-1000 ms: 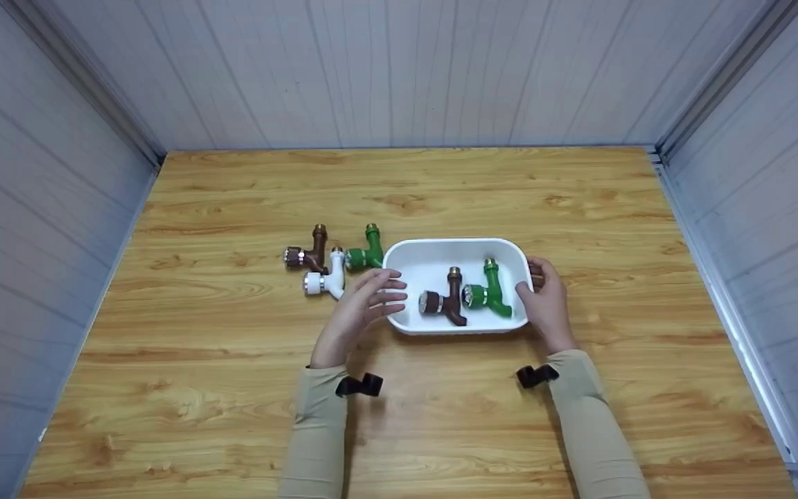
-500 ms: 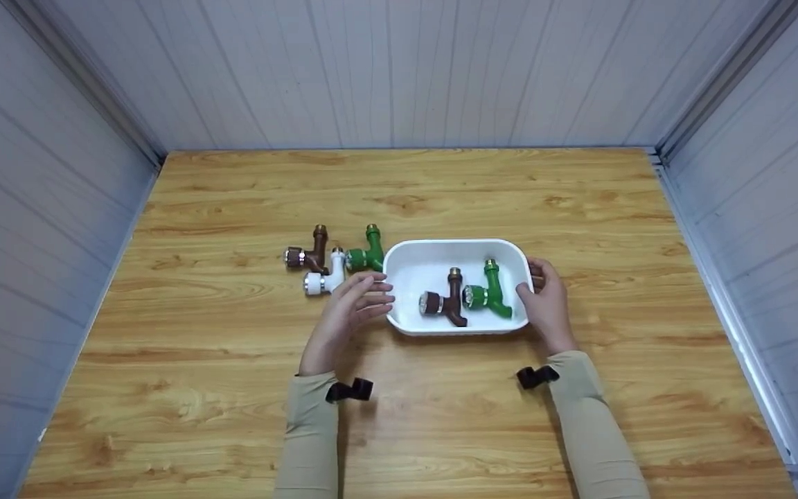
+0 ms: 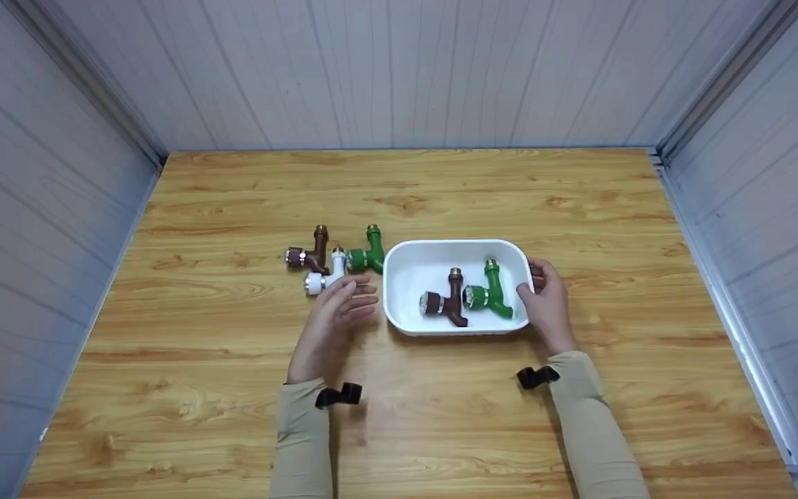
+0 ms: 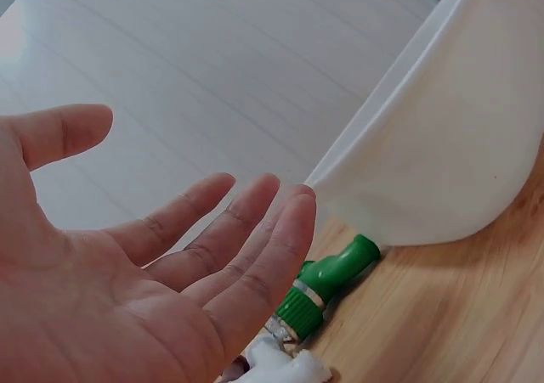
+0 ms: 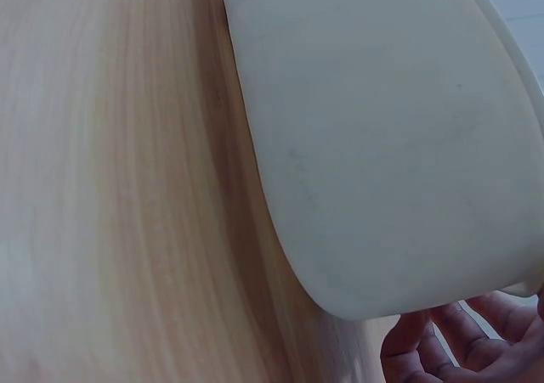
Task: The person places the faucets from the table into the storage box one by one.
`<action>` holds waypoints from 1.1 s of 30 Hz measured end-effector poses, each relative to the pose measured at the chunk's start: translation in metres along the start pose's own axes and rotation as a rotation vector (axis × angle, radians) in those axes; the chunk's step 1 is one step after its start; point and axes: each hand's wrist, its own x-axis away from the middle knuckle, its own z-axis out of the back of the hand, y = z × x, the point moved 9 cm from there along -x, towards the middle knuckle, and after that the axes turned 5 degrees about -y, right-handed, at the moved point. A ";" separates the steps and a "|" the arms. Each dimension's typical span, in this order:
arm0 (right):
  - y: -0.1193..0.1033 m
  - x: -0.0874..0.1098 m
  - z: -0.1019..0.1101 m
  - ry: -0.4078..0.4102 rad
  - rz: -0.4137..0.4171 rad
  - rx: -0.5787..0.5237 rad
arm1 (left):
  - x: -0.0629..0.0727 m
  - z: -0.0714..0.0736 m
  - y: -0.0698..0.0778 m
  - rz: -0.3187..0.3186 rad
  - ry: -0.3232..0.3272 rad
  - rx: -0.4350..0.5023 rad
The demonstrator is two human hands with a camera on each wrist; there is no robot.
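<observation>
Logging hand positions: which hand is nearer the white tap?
Left: the left hand partly covers the white tap in the head view; the right hand grips the tub, farther right.

Three-sided panelled booth, wood-grain tabletop

The sleeved left arm reaches almost straight toward the far side; the sleeved right arm slants far and left. The left hand leans far and right, palm facing right, its thumb spread wide of four relaxed, slightly bent fingers. The right hand grips, its thumb at left opposing curled fingers.
</observation>
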 end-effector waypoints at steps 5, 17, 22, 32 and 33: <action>0.000 0.000 0.000 -0.001 -0.012 -0.006 | -0.008 0.025 -0.017 -0.029 -0.019 0.008; 0.004 -0.001 0.000 -0.004 -0.043 0.001 | 0.014 0.033 0.018 -0.004 0.174 -0.072; 0.002 0.000 0.000 -0.004 -0.049 0.005 | 0.021 0.047 0.017 0.008 0.243 -0.078; 0.000 0.000 0.001 -0.010 -0.003 -0.044 | 0.029 0.056 0.017 -0.025 0.232 -0.136; 0.000 0.001 0.001 -0.008 -0.001 -0.044 | 0.030 0.058 0.017 -0.020 0.242 -0.131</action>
